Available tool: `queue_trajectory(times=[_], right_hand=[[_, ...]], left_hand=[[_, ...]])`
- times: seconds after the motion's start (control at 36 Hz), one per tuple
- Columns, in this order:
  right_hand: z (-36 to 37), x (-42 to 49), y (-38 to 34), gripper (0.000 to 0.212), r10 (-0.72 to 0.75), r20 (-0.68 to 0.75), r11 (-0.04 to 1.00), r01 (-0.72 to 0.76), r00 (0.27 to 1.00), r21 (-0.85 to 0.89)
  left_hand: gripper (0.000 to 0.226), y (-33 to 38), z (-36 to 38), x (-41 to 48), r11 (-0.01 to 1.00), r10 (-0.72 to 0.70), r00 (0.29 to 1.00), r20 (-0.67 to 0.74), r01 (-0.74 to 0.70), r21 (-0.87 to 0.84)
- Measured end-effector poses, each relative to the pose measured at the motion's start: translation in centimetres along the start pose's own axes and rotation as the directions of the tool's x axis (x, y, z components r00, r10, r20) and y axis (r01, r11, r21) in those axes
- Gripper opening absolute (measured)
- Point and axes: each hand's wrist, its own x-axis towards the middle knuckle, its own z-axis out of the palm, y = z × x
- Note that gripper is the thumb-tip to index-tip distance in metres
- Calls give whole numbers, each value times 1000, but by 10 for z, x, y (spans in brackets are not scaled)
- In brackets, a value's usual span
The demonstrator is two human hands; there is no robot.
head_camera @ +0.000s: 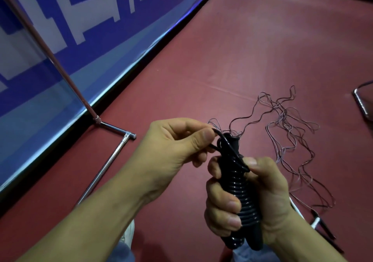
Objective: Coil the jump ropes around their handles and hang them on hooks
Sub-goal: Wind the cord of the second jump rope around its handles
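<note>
Red floor [262, 49], with a blue banner [80, 39] along its left edge. My right hand [262, 201] grips one black rope [242, 193], wound in tight glossy turns around its two handles [235, 143], above the floor's near edge. The bundle's long axis runs away from me, its far end tipped slightly left. My left hand [177, 140] pinches the free end [222, 137]. A thin tangle [292, 132] lies to the right; I can't count its strands.
</note>
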Motion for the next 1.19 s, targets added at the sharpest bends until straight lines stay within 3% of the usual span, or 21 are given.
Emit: queue_trajectory(times=[0.14, 0.25, 0.36, 0.42, 0.47, 0.58, 0.81, 0.94, 1.03, 1.19], right_hand=[[-4, 2, -4, 39, -13, -21, 1000, 13, 1000, 8], [-6, 4, -8, 41, -85, -170, 992, 67, 982, -104], [-6, 13, -5, 56, -315, -465, 890, 88, 827, -447], [-6, 14, -2, 46, -414, -498, 833, 96, 762, -545], [-3, 14, -1, 37, -451, -494, 805, 99, 743, -585], [0, 14, -1, 21, -477, -481, 778, 98, 736, -621], [-3, 9, 1, 35, -372, -442, 894, 187, 817, -407], [-6, 7, -5, 43, -476, -499, 823, 167, 724, -543], [-7, 8, -10, 42, -499, -489, 814, 192, 716, -549], [-5, 9, -2, 52, -370, -450, 878, 148, 812, -455]], left_hand=[[23, -2, 3, 1, 997, -53, 998, -27, 51, -60], [10, -5, -1, 1, 999, -33, 990, -135, 27, -46], [19, -6, -6, 0, 994, -89, 980, -179, 75, -84], [31, -7, -5, 0, 997, -78, 983, -168, 74, -32], [27, -11, -2, -1, 997, -55, 981, -187, 63, 35], [16, -18, 2, -2, 989, -145, 963, -227, 145, -15], [26, -16, -3, 2, 964, -262, 943, -203, 244, -108], [11, -18, -8, -1, 947, -318, 935, -157, 306, -94], [23, -18, -9, -2, 957, -287, 945, -157, 288, -19], [20, -8, -10, 6, 978, -126, 975, -185, 153, 139]])
